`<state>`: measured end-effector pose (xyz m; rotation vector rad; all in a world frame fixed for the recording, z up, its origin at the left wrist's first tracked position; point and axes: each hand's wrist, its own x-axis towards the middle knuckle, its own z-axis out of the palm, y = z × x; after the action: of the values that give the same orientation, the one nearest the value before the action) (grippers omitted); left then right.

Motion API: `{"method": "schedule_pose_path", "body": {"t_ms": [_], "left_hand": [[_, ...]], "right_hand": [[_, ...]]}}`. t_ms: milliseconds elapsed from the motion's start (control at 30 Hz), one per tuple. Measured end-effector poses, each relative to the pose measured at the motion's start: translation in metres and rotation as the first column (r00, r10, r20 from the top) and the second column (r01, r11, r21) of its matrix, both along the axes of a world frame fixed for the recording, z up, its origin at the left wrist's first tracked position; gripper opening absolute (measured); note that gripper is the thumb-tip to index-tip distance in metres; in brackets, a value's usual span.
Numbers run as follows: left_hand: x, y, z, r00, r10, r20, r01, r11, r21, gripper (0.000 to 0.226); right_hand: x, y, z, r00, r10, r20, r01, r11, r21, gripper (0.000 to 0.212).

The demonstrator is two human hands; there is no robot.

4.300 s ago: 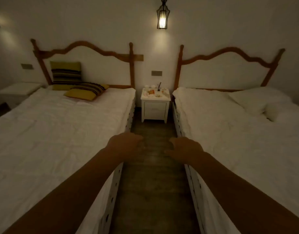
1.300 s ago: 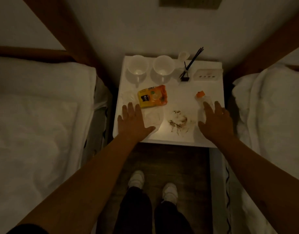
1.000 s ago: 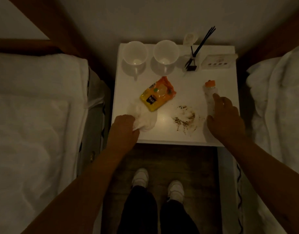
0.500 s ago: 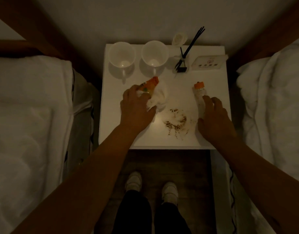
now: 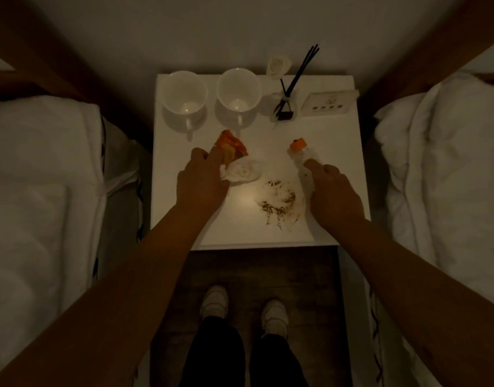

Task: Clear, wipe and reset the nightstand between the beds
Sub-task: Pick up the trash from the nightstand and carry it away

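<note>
Left hand (image 5: 202, 183): fingers curl round a crumpled white tissue (image 5: 241, 171) and pinch the orange snack wrapper (image 5: 230, 146) just beyond it. Right hand (image 5: 333, 191): wrapped round a clear bottle with an orange cap (image 5: 301, 152), which lies tilted on the nightstand (image 5: 337, 135), our table here. Between the hands sits a brown crumbly smear (image 5: 277, 203), not yet wiped. Judgement: clearing step. We advise lifting the litter straight up, wrapper kept bunched so no crumbs drop, bottle held cap-up. We keep well away from the two mugs (image 5: 238, 92), the reed diffuser (image 5: 286, 107) and the switch panel (image 5: 328, 103) at the back.
</note>
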<state>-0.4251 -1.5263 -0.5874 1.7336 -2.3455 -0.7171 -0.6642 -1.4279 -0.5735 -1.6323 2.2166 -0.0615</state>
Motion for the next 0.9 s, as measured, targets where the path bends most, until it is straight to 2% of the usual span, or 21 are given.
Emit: {"method": "schedule_pose_path", "body": {"t_ms": [133,333,467,667,900], "left_hand": [[0.018,0.003,0.019,0.982,0.093,-0.167,-0.076,0.991,0.106,0.045],[0.064,0.027,0.094,0.947,0.203,-0.25,-0.17,0.974,0.149,0.032],[0.097,0.044,0.161,0.937,0.303,-0.177,-0.281,0.95,0.135,0.032],[0.146,0.102,0.237,0.871,0.485,-0.082,-0.473,0.871,0.13,0.041],[0.177,0.219,0.306,0.706,0.68,-0.197,-0.689,0.724,0.027,0.062]], "right_hand": [[0.004,0.003,0.023,0.995,-0.022,0.1,0.024,0.999,-0.021,0.064],[0.063,0.011,0.1,0.97,0.045,0.239,-0.02,0.994,-0.106,0.066],[0.114,0.012,0.163,0.956,0.145,0.255,-0.114,0.984,-0.134,0.072],[0.166,0.017,0.245,0.928,0.256,0.269,-0.221,0.963,-0.154,0.074],[0.211,0.056,0.305,0.797,0.556,0.237,-0.523,0.831,-0.191,0.066]]}}
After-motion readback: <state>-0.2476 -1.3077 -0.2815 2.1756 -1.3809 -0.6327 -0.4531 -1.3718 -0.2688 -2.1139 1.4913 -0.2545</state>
